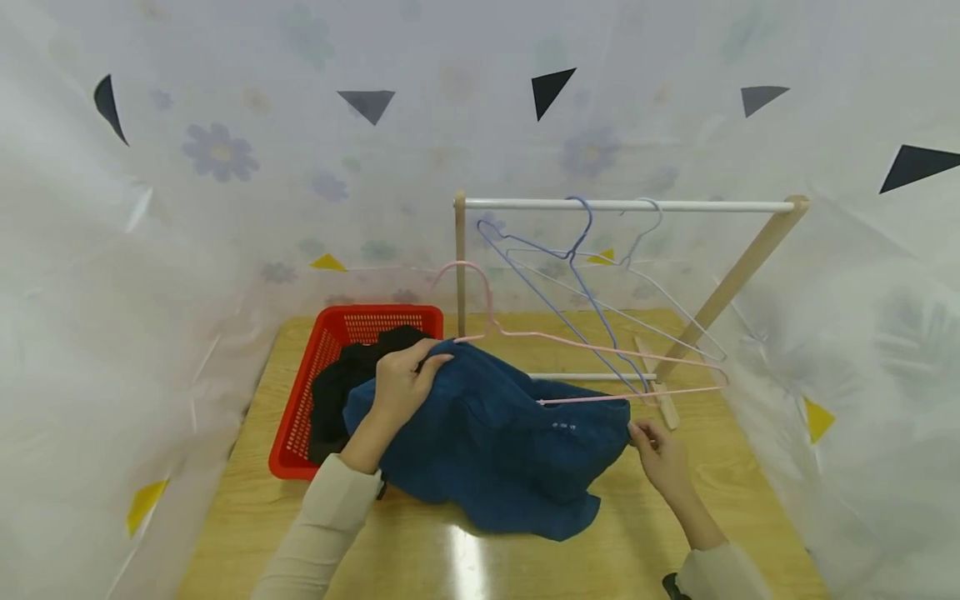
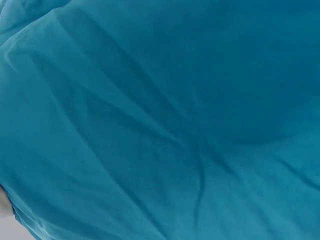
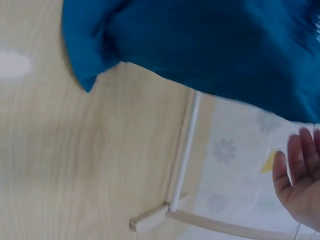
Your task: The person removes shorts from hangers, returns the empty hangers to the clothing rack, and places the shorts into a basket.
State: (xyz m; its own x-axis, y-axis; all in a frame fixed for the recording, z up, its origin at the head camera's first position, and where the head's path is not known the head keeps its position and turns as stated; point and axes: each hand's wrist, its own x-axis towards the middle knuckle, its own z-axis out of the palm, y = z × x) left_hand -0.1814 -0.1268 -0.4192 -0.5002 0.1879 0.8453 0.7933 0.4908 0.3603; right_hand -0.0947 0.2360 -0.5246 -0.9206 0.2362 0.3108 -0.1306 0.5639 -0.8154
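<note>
A dark blue shirt with small white print hangs bunched over the table between the hands. A pink hanger has its left end inside the shirt; its right end sticks out above the cloth. My left hand grips the shirt's upper left part, close to the hanger. Between thumb and finger, my right hand pinches the shirt's right edge. Blue cloth fills most of the left wrist view, hiding that hand. In the right wrist view, several fingers show beside the shirt's edge; the thumb is not visible.
On the left stands a red basket with black clothing in it. Behind the shirt, a rack with a white rail and wooden posts carries a blue hanger and a white hanger. Pale sheeting surrounds the wooden table.
</note>
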